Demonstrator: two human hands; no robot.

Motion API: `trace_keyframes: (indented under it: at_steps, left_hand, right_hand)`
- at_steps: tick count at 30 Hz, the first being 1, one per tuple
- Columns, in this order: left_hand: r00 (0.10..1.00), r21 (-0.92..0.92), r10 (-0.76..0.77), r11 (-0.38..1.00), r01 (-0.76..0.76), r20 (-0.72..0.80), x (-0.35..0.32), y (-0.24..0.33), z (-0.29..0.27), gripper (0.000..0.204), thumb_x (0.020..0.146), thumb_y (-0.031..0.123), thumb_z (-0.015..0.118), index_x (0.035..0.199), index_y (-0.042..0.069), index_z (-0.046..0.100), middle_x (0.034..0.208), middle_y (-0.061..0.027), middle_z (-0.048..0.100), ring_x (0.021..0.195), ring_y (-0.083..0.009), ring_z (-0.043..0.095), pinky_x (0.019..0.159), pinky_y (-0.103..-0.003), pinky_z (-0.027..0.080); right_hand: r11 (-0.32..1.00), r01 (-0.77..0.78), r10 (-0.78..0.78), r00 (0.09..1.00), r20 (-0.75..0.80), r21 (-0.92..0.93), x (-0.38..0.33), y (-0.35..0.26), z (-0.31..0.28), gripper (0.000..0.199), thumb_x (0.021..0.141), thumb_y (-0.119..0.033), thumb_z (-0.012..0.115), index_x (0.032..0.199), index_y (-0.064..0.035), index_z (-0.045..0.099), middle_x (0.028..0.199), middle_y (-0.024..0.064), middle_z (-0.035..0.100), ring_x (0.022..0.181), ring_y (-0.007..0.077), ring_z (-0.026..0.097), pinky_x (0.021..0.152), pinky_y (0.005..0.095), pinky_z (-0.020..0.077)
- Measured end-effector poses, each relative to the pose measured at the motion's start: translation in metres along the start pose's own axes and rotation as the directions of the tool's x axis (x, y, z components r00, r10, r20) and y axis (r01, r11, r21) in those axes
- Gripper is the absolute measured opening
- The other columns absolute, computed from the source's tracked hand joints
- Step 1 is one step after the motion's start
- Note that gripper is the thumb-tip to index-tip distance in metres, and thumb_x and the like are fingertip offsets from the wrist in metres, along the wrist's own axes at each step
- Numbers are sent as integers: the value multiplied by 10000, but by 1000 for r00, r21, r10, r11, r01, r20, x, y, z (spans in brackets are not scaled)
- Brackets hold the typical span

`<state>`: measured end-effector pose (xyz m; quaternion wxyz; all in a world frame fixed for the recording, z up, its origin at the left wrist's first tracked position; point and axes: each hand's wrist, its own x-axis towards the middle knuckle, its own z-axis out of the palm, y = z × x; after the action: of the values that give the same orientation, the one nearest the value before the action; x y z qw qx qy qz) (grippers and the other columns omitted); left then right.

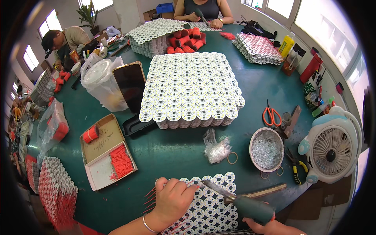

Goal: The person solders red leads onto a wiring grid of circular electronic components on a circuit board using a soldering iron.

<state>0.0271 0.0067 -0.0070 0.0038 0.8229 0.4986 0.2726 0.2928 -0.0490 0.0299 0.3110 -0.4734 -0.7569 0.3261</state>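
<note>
A sheet of round white LED circuit boards (211, 207) lies on the table in front of me. My left hand (172, 197) is closed over the sheet's left part, with thin red wires (149, 197) sticking out on its left side; the fingertips hide where the wires end. My right hand (260, 226), partly hidden, grips the dark green handle of a soldering iron (254, 209). The iron's metal tip points left, close to my left fingertips at the sheet's upper edge. Whether the tip touches a board I cannot tell.
Beyond the sheet stands a tall stack of LED boards (192, 86). A cardboard box (107, 152) with red wires is left, near a phone (131, 86). On the right are a bowl of clear bits (267, 150), scissors (271, 116), pliers (296, 166) and a fan (331, 150). A co-worker sits opposite.
</note>
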Motion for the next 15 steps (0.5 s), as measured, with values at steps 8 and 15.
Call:
trace_keyframes:
  at_steps: [8, 15]
  left_hand:
    - [1000, -25, -26, 999, 26, -16, -1, 0, -9, 113, 666, 114, 668, 772, 145, 644, 712, 29, 525, 713, -164, 501, 710, -353, 320]
    - [1000, 43, -28, 999, 29, -11, -18, 10, -15, 183, 612, 105, 677, 786, 159, 657, 666, 44, 455, 707, -148, 478, 720, -370, 297]
  right_hand:
    - [996, -18, 20, 1000, -17, 86, -31, 26, -1, 513, 740, -64, 692, 1189, 45, 468, 1075, 184, 597, 975, 306, 598, 842, 374, 458]
    - [907, -279, 290, 957, 11, 314, -34, 1, 7, 253, 748, -49, 671, 979, 21, 597, 878, 151, 634, 790, 257, 613, 709, 347, 475]
